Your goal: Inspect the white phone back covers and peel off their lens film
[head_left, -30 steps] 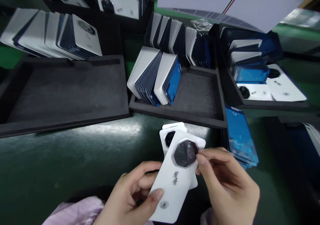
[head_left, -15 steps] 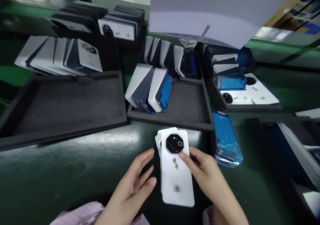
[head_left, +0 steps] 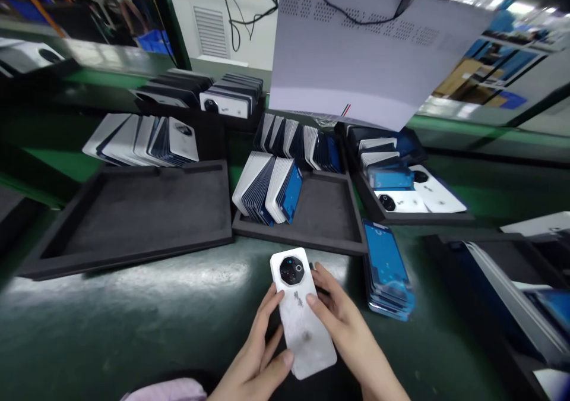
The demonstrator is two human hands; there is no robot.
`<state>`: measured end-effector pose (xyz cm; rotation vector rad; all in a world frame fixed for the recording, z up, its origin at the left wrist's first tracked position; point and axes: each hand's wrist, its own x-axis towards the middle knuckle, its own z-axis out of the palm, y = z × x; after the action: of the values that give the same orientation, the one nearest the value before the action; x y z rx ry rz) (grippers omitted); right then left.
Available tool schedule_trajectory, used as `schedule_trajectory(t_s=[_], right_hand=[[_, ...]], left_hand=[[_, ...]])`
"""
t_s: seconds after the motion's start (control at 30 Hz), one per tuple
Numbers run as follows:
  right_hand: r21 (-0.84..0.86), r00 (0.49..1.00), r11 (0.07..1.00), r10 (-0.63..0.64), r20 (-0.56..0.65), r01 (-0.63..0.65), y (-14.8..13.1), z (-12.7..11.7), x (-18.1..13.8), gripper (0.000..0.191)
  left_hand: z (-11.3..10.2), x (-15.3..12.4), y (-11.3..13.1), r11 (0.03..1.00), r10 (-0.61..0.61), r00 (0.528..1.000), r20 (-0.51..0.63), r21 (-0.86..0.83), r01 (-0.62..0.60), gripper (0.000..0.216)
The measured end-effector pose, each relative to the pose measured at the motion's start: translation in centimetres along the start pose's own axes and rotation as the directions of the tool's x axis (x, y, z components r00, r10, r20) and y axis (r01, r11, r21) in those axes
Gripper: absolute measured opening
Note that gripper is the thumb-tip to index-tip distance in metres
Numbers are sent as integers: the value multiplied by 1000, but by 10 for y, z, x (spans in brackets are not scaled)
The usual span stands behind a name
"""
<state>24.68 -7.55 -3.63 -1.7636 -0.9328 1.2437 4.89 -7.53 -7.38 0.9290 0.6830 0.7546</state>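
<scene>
A small stack of white phone back covers, with a black octagonal camera area at the top, is tilted in front of me. The covers lie nearly flush, so I cannot count them. My left hand presses its fingertips and thumb against their left edge. On the right edge, my right hand grips them, thumb on the face and fingers behind. To the right lies a pile of blue-filmed panels on the dark green table.
A black tray stands at left. The middle tray holds fanned white and blue-backed covers. More covers fill the right-hand tray and another tray at far right. A grey-white metal panel rises behind.
My left hand has closed in from beside the covers to touch their left edge. The offset covers are now lined up and tilt more to the left. My view has tipped upward.
</scene>
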Motion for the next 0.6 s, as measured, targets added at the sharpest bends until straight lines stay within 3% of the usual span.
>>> schedule_trajectory(t_s=[0.13, 0.27, 0.37, 0.5, 0.6], right_hand=[[158, 998, 986, 60, 7, -60, -7, -4, 5, 81], [193, 999, 981, -31, 33, 24, -11, 5, 4, 54], [202, 995, 974, -101, -13, 101, -14, 14, 0, 36], [295, 988, 945, -109, -111, 137, -25, 31, -16, 46], [448, 994, 890, -41, -100, 81, -34, 47, -34, 58]], left_hand=[[0, 2, -10, 997, -9, 1000, -29, -72, 7, 54], [-5, 6, -15, 997, -39, 998, -49, -72, 36, 65], [-12, 12, -14, 997, -64, 996, -55, -52, 62, 79], [-15, 15, -11, 987, -136, 990, 26, -85, 137, 70], [-14, 13, -6, 967, -200, 972, 124, -136, 216, 62]])
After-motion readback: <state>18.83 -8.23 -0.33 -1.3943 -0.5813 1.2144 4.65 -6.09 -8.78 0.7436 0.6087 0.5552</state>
